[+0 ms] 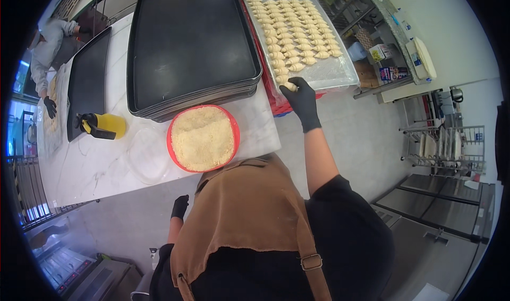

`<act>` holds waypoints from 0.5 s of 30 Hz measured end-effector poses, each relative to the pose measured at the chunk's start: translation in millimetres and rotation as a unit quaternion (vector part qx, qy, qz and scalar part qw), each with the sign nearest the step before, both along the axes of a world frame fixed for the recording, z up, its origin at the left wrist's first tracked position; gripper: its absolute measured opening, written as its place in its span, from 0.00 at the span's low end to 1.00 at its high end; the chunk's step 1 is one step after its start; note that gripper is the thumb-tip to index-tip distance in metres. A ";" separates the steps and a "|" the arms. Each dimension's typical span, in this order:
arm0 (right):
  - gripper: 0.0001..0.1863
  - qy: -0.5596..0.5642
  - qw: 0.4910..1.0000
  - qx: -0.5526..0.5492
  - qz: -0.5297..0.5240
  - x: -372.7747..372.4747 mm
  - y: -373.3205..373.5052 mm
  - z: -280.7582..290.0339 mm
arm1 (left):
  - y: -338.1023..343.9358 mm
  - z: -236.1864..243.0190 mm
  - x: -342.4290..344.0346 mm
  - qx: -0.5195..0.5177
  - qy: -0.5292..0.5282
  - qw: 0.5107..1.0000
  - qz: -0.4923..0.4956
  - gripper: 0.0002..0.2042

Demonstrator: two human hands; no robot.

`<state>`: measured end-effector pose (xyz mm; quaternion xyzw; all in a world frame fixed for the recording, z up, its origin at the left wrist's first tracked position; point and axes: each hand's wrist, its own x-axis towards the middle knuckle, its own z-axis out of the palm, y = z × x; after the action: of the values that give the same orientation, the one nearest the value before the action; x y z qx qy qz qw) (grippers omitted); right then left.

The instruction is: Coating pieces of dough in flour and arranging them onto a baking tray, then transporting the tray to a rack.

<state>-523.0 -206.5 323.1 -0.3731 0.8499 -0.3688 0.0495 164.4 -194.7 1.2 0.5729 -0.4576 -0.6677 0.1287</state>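
My right hand (303, 103), in a black glove, reaches out to the near left corner of a plastic-lined tray (340, 78). Its fingers are closed on a raw, unbaked croissant (290, 86). Rows of similar small rolled croissants (295, 30) fill the far and left parts of that tray. Low beside my apron hangs my left hand (180, 207), also gloved in black and away from the table; how its fingers are held is too small to make out. A red bowl (237, 136) heaped with pale crumbs (204, 139) sits at the table's near edge.
A tall stack of black baking trays (191, 40) stands on the marble table (79, 179). Left of it are a yellow spray bottle (110, 125), a clear round lid (149, 155) and another dark tray (87, 83). A co-worker (45, 56) works at the far left. Red crates (279, 107) support the croissant tray.
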 end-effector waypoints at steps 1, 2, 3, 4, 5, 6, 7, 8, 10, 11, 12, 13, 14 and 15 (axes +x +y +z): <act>0.19 -0.113 0.992 -0.054 0.035 -0.3 4.1 -1.9 | -1.6 19.1 -5.3 -0.133 0.043 0.985 -0.105 0.15; 0.17 -0.225 0.966 -0.105 0.068 1.3 8.2 -3.3 | -24.4 43.7 -14.2 -0.131 0.043 0.985 -0.100 0.15; 0.15 -0.380 0.917 -0.100 0.071 9.1 11.6 10.7 | -31.7 85.2 -31.1 0.030 0.015 0.978 -0.206 0.13; 0.15 -0.384 0.916 -0.096 0.073 19.5 15.5 23.2 | -67.5 133.9 -42.1 0.190 -0.018 0.934 -0.303 0.11; 0.17 -0.450 0.881 -0.113 0.093 30.3 17.9 35.2 | -82.0 185.2 -59.0 0.143 -0.053 0.926 -0.345 0.11; 0.18 -0.516 0.839 -0.128 0.116 40.0 16.8 45.8 | -92.3 237.1 -78.2 0.096 -0.091 0.915 -0.382 0.10; 0.18 -0.524 0.834 -0.120 0.125 48.9 15.2 56.0 | -101.2 292.4 -104.6 0.023 -0.107 0.919 -0.378 0.09; 0.19 -0.529 0.827 -0.107 0.156 58.5 13.1 66.2 | -104.9 340.6 -134.0 -0.051 -0.123 0.920 -0.369 0.09; 0.19 -0.540 0.812 -0.083 0.204 74.9 4.5 81.5 | -108.0 404.6 -189.5 -0.256 -0.040 0.907 -0.332 0.12; 0.18 -0.542 0.804 -0.058 0.239 81.2 0.2 85.7 | -109.7 432.3 -225.1 -0.329 -0.030 0.899 -0.289 0.15; 0.18 -0.543 0.793 -0.035 0.273 87.4 -4.0 90.9 | -105.4 439.7 -255.5 -0.390 -0.013 0.893 -0.226 0.19; 0.18 -0.554 0.782 -0.020 0.285 95.8 -8.6 94.0 | -102.3 433.5 -275.7 -0.521 -0.012 0.826 -0.214 0.27; 0.18 -0.559 0.773 -0.014 0.299 100.7 -14.4 97.8 | -98.3 437.6 -296.2 -0.556 -0.020 0.806 -0.204 0.34; 0.19 -0.560 0.764 0.019 0.319 105.5 -18.1 100.5 | -95.6 440.6 -316.2 -0.563 -0.016 0.803 -0.193 0.36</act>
<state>-417.4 -224.6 423.6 -0.3491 0.5099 -0.4588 0.6384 -151.8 -290.3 441.8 0.3098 -0.8564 -0.2943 0.2898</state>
